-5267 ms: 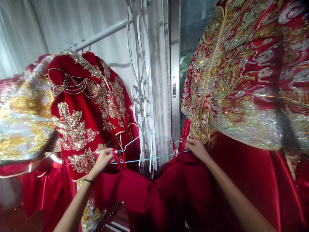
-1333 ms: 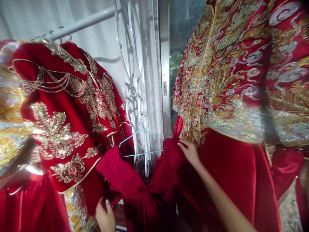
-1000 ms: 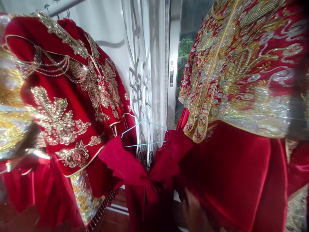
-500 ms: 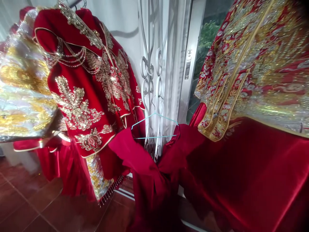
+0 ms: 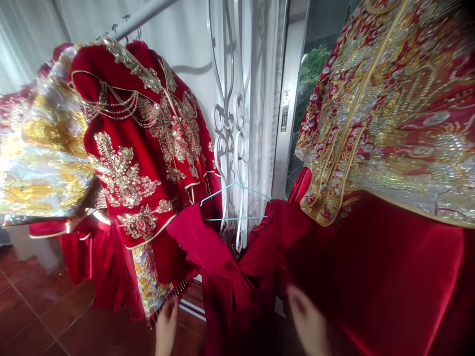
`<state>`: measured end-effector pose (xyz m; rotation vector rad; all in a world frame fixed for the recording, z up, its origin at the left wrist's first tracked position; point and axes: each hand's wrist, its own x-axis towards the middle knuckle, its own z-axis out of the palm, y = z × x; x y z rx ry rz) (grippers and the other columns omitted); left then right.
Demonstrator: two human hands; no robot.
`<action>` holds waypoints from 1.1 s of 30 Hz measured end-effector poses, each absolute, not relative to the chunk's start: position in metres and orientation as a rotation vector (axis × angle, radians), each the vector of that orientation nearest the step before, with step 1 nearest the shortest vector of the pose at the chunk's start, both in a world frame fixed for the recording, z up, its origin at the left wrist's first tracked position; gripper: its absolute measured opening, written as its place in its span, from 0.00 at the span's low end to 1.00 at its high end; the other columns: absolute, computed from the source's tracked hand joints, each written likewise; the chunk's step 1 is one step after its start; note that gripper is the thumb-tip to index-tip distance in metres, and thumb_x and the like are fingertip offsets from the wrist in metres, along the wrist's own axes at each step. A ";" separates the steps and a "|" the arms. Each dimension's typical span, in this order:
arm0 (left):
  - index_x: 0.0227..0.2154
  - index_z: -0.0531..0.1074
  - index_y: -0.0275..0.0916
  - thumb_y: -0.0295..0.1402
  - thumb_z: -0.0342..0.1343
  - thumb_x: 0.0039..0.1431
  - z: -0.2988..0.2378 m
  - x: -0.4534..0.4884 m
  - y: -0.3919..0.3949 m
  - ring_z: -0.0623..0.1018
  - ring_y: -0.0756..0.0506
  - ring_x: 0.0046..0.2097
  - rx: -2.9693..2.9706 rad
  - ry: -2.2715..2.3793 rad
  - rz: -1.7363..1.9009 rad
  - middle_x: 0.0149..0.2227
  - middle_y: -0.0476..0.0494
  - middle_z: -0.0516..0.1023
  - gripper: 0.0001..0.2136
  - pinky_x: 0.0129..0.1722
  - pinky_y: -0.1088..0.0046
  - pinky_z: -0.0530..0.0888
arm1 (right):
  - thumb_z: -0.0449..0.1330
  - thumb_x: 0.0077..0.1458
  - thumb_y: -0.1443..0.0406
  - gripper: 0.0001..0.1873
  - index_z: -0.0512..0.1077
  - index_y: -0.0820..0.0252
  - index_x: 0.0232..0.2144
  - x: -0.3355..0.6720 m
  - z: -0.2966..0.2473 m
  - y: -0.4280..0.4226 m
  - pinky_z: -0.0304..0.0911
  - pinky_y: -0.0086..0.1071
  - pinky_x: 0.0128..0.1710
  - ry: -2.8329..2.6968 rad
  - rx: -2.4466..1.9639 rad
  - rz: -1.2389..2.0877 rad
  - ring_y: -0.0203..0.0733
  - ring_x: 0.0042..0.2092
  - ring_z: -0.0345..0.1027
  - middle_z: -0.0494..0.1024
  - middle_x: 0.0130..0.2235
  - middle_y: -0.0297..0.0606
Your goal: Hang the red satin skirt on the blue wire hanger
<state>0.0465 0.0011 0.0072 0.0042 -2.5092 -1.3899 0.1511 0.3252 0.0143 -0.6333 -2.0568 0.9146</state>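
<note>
A plain red skirt (image 5: 230,291) hangs on a pale blue wire hanger (image 5: 234,202), whose hook catches the white iron scrollwork (image 5: 226,123) in front of the sheer curtain (image 5: 260,99); the waistband is pinned out at both hanger ends, which in my judgement explains why the cloth sags into a deep fold at the middle. Both hands are low at the bottom edge of the frame and blurred. The left hand (image 5: 166,324) sits just beside the skirt's left side, under the fringe of the embroidered jacket (image 5: 141,148); whether it touches the cloth, and how far its fingers are spread, cannot be told. The right hand (image 5: 306,324) lies against the skirt where it meets the red satin (image 5: 389,287) under the sequinned jacket (image 5: 389,109); its fingers look loosely extended, but no grip can be confirmed. The embroidered jacket hangs from a white rail (image 5: 148,17) with a gold and white garment (image 5: 40,158) beside it, presumably to keep the beadwork off the tiled floor (image 5: 44,326). A metal door frame (image 5: 287,99) with a latch stands between curtain and sequinned jacket. No brand, label or legible writing is visible anywhere.
</note>
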 end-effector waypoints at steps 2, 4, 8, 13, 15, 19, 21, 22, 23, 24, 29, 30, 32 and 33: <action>0.41 0.67 0.34 0.40 0.45 0.58 0.066 0.015 0.029 0.73 0.41 0.45 -0.059 -2.287 -1.318 0.42 0.37 0.73 0.16 0.48 0.60 0.70 | 0.48 0.52 0.56 0.20 0.72 0.60 0.40 0.119 0.063 0.342 0.64 0.40 0.44 -1.877 -0.592 0.888 0.49 0.43 0.69 0.76 0.42 0.45; 0.47 0.63 0.34 0.40 0.45 0.57 0.131 -0.009 0.063 0.70 0.41 0.49 -0.084 -2.068 -1.140 0.46 0.35 0.71 0.19 0.51 0.61 0.67 | 0.50 0.50 0.57 0.24 0.68 0.63 0.46 0.081 0.118 0.355 0.61 0.42 0.48 -1.740 -0.537 0.808 0.50 0.46 0.67 0.73 0.47 0.47; 0.48 0.63 0.29 0.41 0.47 0.55 0.200 -0.036 0.124 0.66 0.32 0.53 0.027 -2.280 -0.799 0.49 0.26 0.69 0.23 0.49 0.49 0.65 | 0.55 0.47 0.58 0.26 0.68 0.68 0.47 0.022 0.186 0.360 0.56 0.46 0.51 -2.046 -0.572 0.618 0.56 0.52 0.60 0.71 0.49 0.52; 0.45 0.67 0.35 0.35 0.44 0.59 0.179 -0.053 0.124 0.69 0.34 0.51 -0.073 -2.315 -0.484 0.46 0.33 0.74 0.15 0.50 0.45 0.60 | 0.50 0.55 0.63 0.16 0.72 0.63 0.41 0.016 0.180 0.371 0.58 0.39 0.47 -2.246 -0.503 0.365 0.49 0.46 0.67 0.75 0.45 0.44; 0.47 0.65 0.36 0.34 0.43 0.59 0.172 -0.056 0.107 0.72 0.38 0.48 -0.219 -2.316 -0.457 0.45 0.36 0.75 0.15 0.48 0.53 0.65 | 0.50 0.56 0.62 0.17 0.70 0.61 0.45 0.023 0.175 0.380 0.61 0.35 0.43 -2.313 -0.416 0.315 0.47 0.45 0.68 0.74 0.47 0.42; 0.47 0.64 0.34 0.34 0.41 0.60 0.179 -0.059 0.083 0.77 0.41 0.39 -0.389 -2.409 -0.385 0.41 0.35 0.76 0.16 0.37 0.66 0.71 | 0.48 0.57 0.65 0.16 0.68 0.62 0.46 0.031 0.176 0.389 0.63 0.34 0.40 -2.416 -0.330 0.143 0.47 0.44 0.70 0.74 0.47 0.44; 0.46 0.65 0.32 0.33 0.40 0.61 0.184 -0.059 0.080 0.77 0.40 0.38 -0.427 -2.453 -0.323 0.39 0.33 0.76 0.15 0.36 0.68 0.71 | 0.47 0.57 0.68 0.15 0.68 0.65 0.44 0.032 0.178 0.387 0.62 0.33 0.40 -2.434 -0.314 0.033 0.47 0.44 0.69 0.74 0.46 0.47; 0.45 0.65 0.32 0.32 0.40 0.61 0.186 -0.059 0.080 0.77 0.40 0.38 -0.449 -2.475 -0.301 0.38 0.33 0.77 0.15 0.35 0.68 0.71 | 0.47 0.57 0.69 0.15 0.69 0.66 0.43 0.032 0.178 0.386 0.62 0.33 0.39 -2.443 -0.308 -0.009 0.46 0.44 0.69 0.74 0.46 0.48; 0.45 0.65 0.32 0.32 0.39 0.61 0.187 -0.059 0.081 0.78 0.40 0.37 -0.469 -2.498 -0.288 0.37 0.33 0.77 0.15 0.35 0.68 0.71 | 0.46 0.57 0.69 0.15 0.69 0.66 0.42 0.033 0.179 0.385 0.62 0.32 0.39 -2.451 -0.303 -0.039 0.46 0.43 0.70 0.74 0.45 0.49; 0.44 0.66 0.33 0.31 0.40 0.60 0.189 -0.060 0.081 0.78 0.40 0.36 -0.480 -2.523 -0.289 0.35 0.34 0.77 0.14 0.34 0.67 0.71 | 0.46 0.57 0.70 0.14 0.69 0.66 0.41 0.034 0.179 0.384 0.62 0.32 0.37 -2.461 -0.299 -0.058 0.46 0.42 0.70 0.75 0.44 0.48; 0.27 0.69 0.37 0.32 0.49 0.51 0.198 -0.077 0.071 0.75 0.41 0.32 -0.356 -2.494 -0.892 0.23 0.43 0.73 0.06 0.35 0.67 0.69 | 0.44 0.58 0.67 0.16 0.71 0.65 0.37 0.040 0.189 0.391 0.60 0.33 0.29 -2.475 -0.436 -0.015 0.48 0.32 0.72 0.77 0.28 0.46; 0.21 0.67 0.38 0.32 0.50 0.48 0.199 -0.082 0.065 0.74 0.42 0.31 -0.296 -2.439 -1.077 0.21 0.45 0.71 0.05 0.35 0.68 0.68 | 0.44 0.57 0.67 0.17 0.71 0.66 0.37 0.040 0.191 0.396 0.61 0.33 0.30 -2.440 -0.484 0.040 0.49 0.31 0.72 0.77 0.27 0.47; 0.14 0.61 0.40 0.33 0.50 0.44 0.196 -0.091 0.052 0.71 0.45 0.27 -0.168 -2.344 -1.329 0.17 0.49 0.65 0.08 0.31 0.70 0.67 | 0.45 0.55 0.67 0.18 0.73 0.66 0.37 0.039 0.192 0.407 0.62 0.35 0.33 -2.310 -0.552 0.223 0.49 0.34 0.72 0.78 0.30 0.48; 0.13 0.58 0.41 0.33 0.48 0.44 0.190 -0.094 0.045 0.69 0.46 0.25 -0.110 -2.315 -1.397 0.15 0.50 0.61 0.09 0.28 0.71 0.66 | 0.45 0.53 0.68 0.18 0.73 0.66 0.38 0.039 0.190 0.413 0.63 0.35 0.35 -2.227 -0.560 0.343 0.48 0.35 0.72 0.79 0.33 0.48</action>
